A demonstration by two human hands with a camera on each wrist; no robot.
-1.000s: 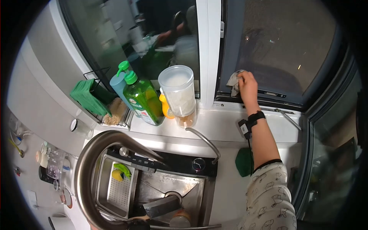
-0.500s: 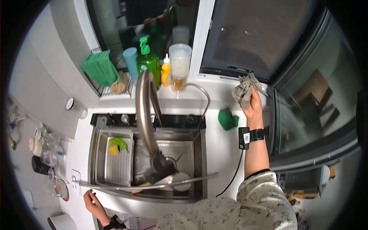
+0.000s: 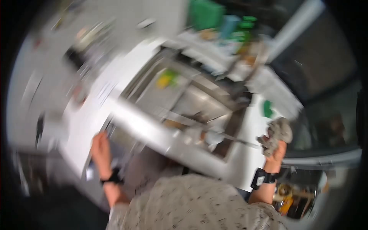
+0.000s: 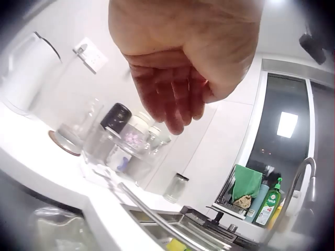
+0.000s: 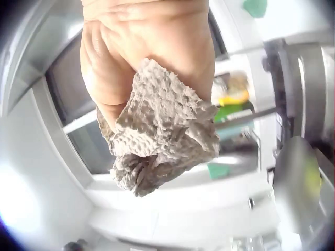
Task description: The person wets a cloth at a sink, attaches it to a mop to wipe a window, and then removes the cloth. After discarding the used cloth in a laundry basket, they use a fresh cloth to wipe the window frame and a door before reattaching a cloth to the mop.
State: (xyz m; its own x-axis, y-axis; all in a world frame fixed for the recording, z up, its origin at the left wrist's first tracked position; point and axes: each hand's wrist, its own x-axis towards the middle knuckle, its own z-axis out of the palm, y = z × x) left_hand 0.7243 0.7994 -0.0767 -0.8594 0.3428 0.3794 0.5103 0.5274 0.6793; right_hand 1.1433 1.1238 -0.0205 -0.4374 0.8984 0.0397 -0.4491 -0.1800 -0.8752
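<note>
My right hand (image 3: 275, 152) grips a crumpled grey-brown paper towel (image 3: 280, 132) and holds it up at the right, beside the sink counter. In the right wrist view the bunched, dimpled paper towel (image 5: 165, 117) hangs below the palm and covers most of the fingers. At the lower left of the head view, my left hand (image 3: 101, 151) is raised near the front edge of the white counter (image 3: 92, 107). Its fingers are loosely bent with nothing in them, as the left wrist view of the hand (image 4: 183, 57) shows.
The steel sink (image 3: 203, 100) lies between the hands; a perforated tray (image 3: 151, 101) in it holds yellow and green items. A green cloth (image 3: 267, 109) lies right of the sink. Dish soap (image 4: 268, 205), a curved faucet (image 4: 293, 193), a glass jar (image 4: 176, 188) and a white kettle (image 4: 32, 68) stand around.
My right hand has come off the window frame, bringing the paper towel back toward me. The left hand has come into sight and risen. The head view has swung round and is blurred.
</note>
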